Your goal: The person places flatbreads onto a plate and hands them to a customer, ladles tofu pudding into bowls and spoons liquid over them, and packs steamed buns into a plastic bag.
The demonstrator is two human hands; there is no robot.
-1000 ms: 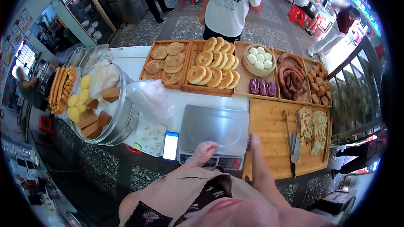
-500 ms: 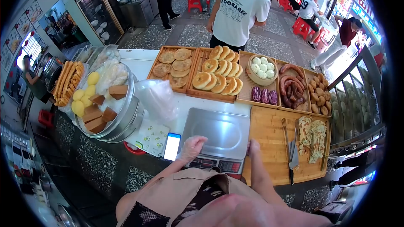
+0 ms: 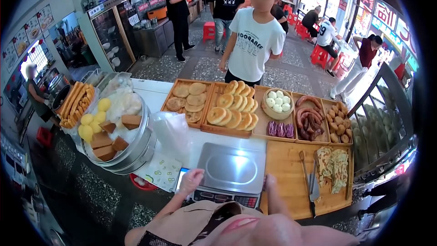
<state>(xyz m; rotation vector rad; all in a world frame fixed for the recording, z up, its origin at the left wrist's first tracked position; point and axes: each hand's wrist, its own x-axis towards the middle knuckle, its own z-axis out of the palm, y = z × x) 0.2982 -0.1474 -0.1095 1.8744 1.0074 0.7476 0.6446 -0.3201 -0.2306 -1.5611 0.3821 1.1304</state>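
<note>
My left hand (image 3: 191,180), in a clear thin glove, is loosely closed with nothing visible in it. It is at the left edge of the metal scale (image 3: 233,166) and partly covers a lit phone (image 3: 181,176). My right hand (image 3: 269,182) rests by the scale's right edge, against the wooden cutting board (image 3: 287,168); its fingers are mostly hidden. On the board lie tongs (image 3: 306,168), a knife (image 3: 313,191) and cut flatbread (image 3: 339,171).
Behind the scale stand trays of flatbreads (image 3: 195,88), thick round breads (image 3: 233,119), steamed buns (image 3: 278,102) and sausages (image 3: 309,118). A large steamer (image 3: 148,148) and plastic bags (image 3: 170,132) are at left. A person in a white shirt (image 3: 257,41) stands across the counter.
The view has tilted up, so the counter sits lower in the picture. My left hand has moved left from the scale to above the phone. My right hand has stayed by the scale's right edge.
</note>
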